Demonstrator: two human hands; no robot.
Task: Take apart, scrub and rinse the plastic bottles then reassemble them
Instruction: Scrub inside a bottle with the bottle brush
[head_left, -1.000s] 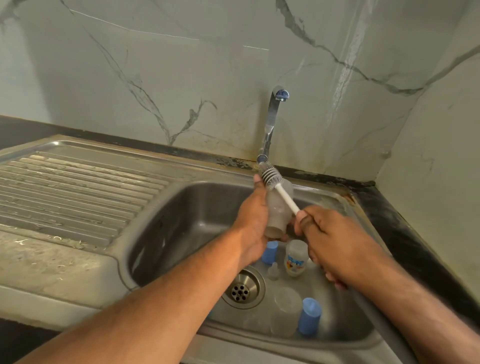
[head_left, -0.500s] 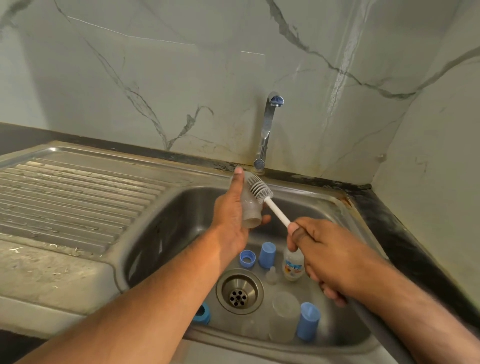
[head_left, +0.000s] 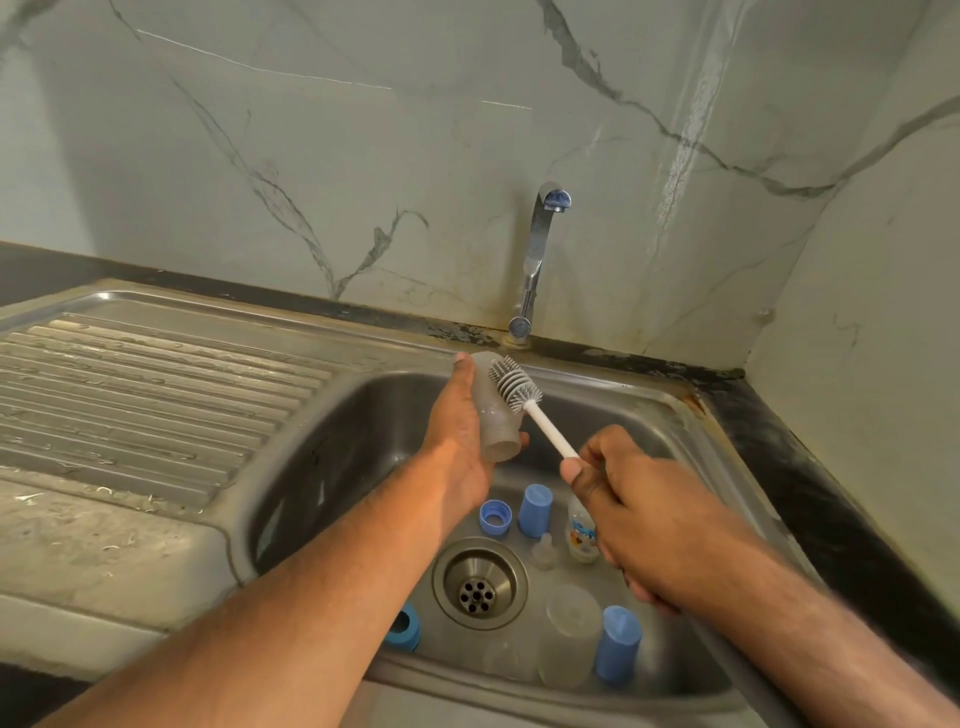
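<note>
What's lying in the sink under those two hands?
In the sink: three blue caps, a blue ring, a printed bottle, a nipple, clear cups and the drain. The right hand covers part of the printed bottle.

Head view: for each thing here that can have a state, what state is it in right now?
Tap: off, no water running.
Clear bottle: held by the left hand, cap off, open end toward the camera.
Brush: held by the right hand, bristles against the bottle's outside.
Blue caps: off, standing in the sink.
Blue ring: unscrewed, lying in the sink.
Drain: unplugged.
</note>
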